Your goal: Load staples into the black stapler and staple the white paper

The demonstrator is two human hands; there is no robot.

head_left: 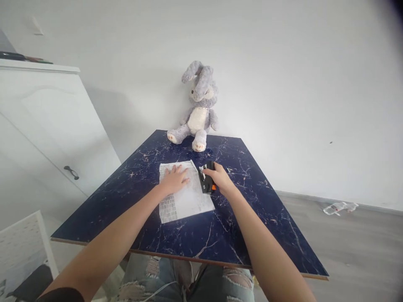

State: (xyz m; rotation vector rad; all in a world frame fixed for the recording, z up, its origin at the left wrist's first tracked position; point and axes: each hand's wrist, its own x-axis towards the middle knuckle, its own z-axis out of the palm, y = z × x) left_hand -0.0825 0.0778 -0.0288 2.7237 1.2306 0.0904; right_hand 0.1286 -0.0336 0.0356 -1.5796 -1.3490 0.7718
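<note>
On the dark blue marbled table [151, 153] lies a white sheet [192, 199] with a grey brick pattern along its left side. My left hand [174, 180] rests flat on the sheet, fingers spread. At the sheet's right edge, my right hand [220, 178] grips a black handheld tool [207, 179] that has an orange part and a pale label or patch on it. The tool's exact kind is unclear, and my fingers hide part of its right side.
A grey plush rabbit [198, 117] sits at the table's far edge against the wall. To the left stands a white cabinet [40, 126] with a dark handle. Clear plastic packaging [340, 207] lies on the floor at right. A white-framed panel [28, 247] is at lower left.
</note>
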